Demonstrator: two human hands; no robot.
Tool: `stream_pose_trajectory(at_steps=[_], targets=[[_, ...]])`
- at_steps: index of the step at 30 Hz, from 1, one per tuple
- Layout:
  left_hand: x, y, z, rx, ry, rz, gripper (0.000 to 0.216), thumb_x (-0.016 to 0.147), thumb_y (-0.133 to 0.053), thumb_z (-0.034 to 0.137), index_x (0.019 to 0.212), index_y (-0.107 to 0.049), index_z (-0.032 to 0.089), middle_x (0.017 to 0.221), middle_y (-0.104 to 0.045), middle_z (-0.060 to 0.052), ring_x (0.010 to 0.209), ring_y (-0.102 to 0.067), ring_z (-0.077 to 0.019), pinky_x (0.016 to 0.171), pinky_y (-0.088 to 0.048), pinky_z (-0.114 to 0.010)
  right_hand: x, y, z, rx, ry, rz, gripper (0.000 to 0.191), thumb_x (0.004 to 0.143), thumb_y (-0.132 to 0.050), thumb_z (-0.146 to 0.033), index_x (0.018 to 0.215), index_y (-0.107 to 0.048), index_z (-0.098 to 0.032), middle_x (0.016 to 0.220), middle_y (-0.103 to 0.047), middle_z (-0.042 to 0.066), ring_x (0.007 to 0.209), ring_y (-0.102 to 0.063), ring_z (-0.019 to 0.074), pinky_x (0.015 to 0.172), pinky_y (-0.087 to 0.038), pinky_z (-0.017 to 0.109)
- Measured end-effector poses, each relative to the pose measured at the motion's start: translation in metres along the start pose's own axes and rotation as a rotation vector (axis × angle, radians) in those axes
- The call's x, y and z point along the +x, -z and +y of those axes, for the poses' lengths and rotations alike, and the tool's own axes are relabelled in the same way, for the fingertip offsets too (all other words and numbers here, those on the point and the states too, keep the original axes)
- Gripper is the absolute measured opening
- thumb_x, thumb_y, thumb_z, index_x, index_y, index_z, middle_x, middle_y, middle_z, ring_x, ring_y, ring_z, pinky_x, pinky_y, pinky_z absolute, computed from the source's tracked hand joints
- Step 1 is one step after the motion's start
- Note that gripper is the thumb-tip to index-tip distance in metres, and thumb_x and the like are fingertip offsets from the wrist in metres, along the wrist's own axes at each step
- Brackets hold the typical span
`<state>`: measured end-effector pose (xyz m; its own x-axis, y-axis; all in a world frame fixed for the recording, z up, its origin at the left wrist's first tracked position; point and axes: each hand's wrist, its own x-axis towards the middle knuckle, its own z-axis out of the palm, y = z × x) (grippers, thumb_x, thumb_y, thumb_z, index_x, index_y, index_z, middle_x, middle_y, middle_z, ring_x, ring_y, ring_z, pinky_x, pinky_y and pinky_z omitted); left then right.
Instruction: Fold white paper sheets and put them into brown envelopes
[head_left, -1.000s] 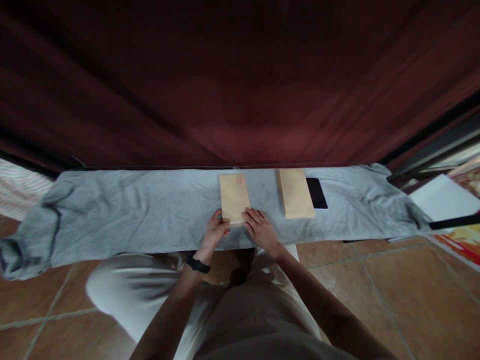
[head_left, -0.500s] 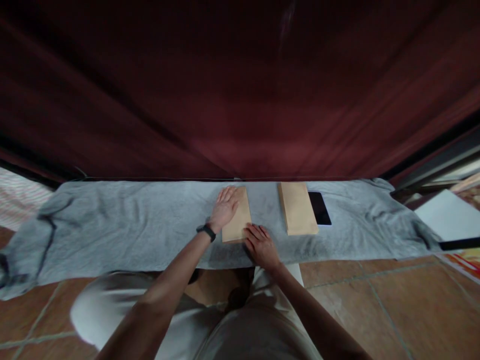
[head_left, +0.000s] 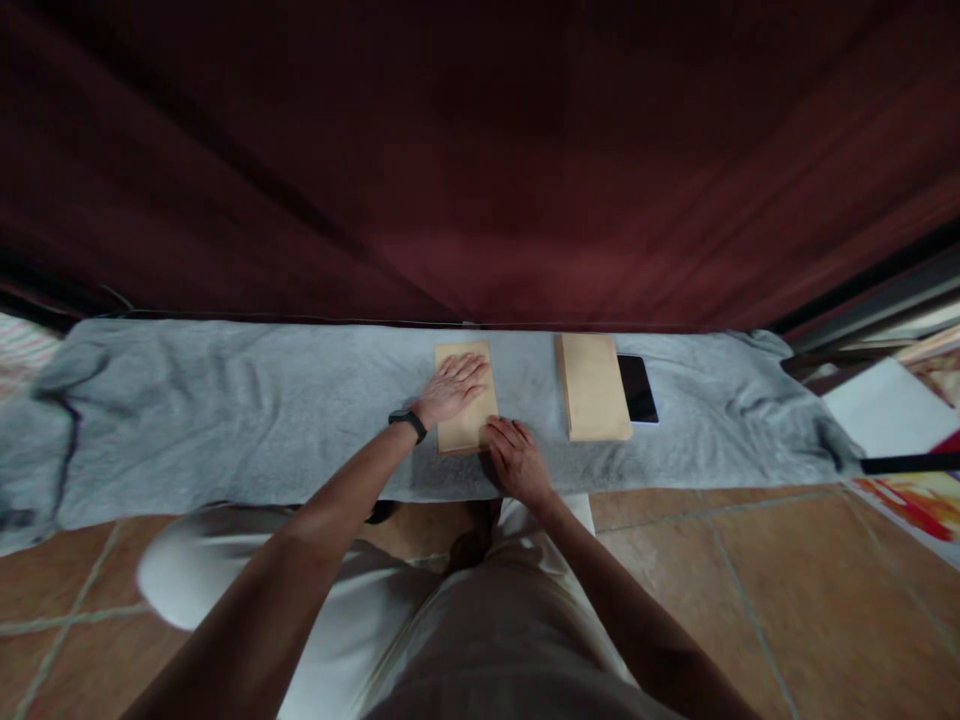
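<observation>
A flat tan paper envelope (head_left: 466, 432) lies on the grey cloth in front of me. My left hand (head_left: 453, 388), with a dark band on the wrist, rests flat across its upper middle, fingers stretched out. At its lower right corner lies my right hand (head_left: 517, 458), fingers extended and fingertips touching the edge. To the right sits a thick stack of similar tan envelopes (head_left: 596, 388), apart from both hands. A dark-screened tablet (head_left: 638, 390) lies beside the stack, its left edge partly hidden by it.
The grey cloth (head_left: 315, 420) covers a long narrow surface. A dark red curtain (head_left: 480, 200) hangs behind it. White sheets (head_left: 889, 408) and a colourful print (head_left: 919, 505) are at the far right. Tiled floor (head_left: 675, 590) shows below.
My left hand has slid right over the envelope, uncovering its upper left corner. My right hand stays at the lower right corner. The whole view has shifted, so things appear higher.
</observation>
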<state>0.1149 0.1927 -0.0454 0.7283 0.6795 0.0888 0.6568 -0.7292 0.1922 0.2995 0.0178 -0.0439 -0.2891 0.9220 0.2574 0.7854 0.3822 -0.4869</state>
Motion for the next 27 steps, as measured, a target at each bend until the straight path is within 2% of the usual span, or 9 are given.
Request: stream_pose_trajectory(at_steps=[4,9,15,21,24,27], targets=[[-0.022,0.001,0.019,-0.026,-0.048,-0.019,0.057,0.107,-0.026,0.044,0.158,-0.035,0.023,0.166,-0.033,-0.003,0.157,-0.018,-0.0207,0.128,-0.01,-0.045,0.0,-0.002,0.002,0.004,0.0,0.008,0.043,0.102,-0.041,-0.018,0.144,-0.054,-0.015,0.148,-0.057,0.013,0.14,-0.049,0.0233,0.122,-0.034,0.048],[-0.053,0.001,0.039,-0.092,-0.114,-0.053,0.055,0.107,-0.029,0.042,0.159,-0.033,0.024,0.167,-0.03,-0.003,0.157,-0.019,-0.0184,0.129,-0.01,-0.042,0.0,-0.003,0.002,-0.005,-0.038,-0.017,0.047,0.1,-0.042,-0.016,0.146,-0.053,-0.019,0.149,-0.057,0.009,0.14,-0.049,0.0214,0.124,-0.032,0.046],[-0.087,0.005,0.052,-0.176,-0.124,-0.081,0.056,0.107,-0.029,0.043,0.16,-0.032,0.024,0.166,-0.033,-0.004,0.156,-0.02,-0.0168,0.128,-0.012,-0.039,-0.001,-0.005,0.005,0.002,-0.037,-0.01,0.048,0.099,-0.044,-0.016,0.146,-0.052,-0.019,0.15,-0.055,0.008,0.14,-0.049,0.0207,0.124,-0.031,0.045],[-0.118,0.01,0.063,-0.188,-0.125,-0.093,0.057,0.106,-0.035,0.046,0.158,-0.035,0.024,0.165,-0.036,-0.005,0.155,-0.026,-0.0177,0.128,-0.016,-0.039,-0.003,-0.009,0.005,-0.015,-0.015,0.022,0.042,0.099,-0.045,-0.018,0.139,-0.058,-0.017,0.149,-0.056,0.009,0.139,-0.05,0.0213,0.124,-0.032,0.045],[-0.124,0.017,0.065,-0.221,-0.115,-0.108,0.054,0.106,-0.037,0.046,0.155,-0.041,0.026,0.162,-0.041,-0.005,0.152,-0.033,-0.017,0.126,-0.022,-0.038,-0.003,-0.009,0.004,-0.032,-0.007,0.041,0.041,0.099,-0.047,-0.02,0.139,-0.059,-0.017,0.149,-0.057,0.01,0.138,-0.051,0.0221,0.123,-0.034,0.046],[-0.115,0.026,0.06,-0.294,-0.103,-0.098,0.048,0.107,-0.033,0.043,0.147,-0.053,0.027,0.152,-0.055,-0.003,0.143,-0.046,-0.0149,0.122,-0.032,-0.035,-0.002,-0.009,0.002,-0.041,-0.002,0.047,0.041,0.099,-0.048,-0.02,0.138,-0.059,-0.018,0.148,-0.057,0.01,0.137,-0.052,0.0222,0.122,-0.035,0.046]])
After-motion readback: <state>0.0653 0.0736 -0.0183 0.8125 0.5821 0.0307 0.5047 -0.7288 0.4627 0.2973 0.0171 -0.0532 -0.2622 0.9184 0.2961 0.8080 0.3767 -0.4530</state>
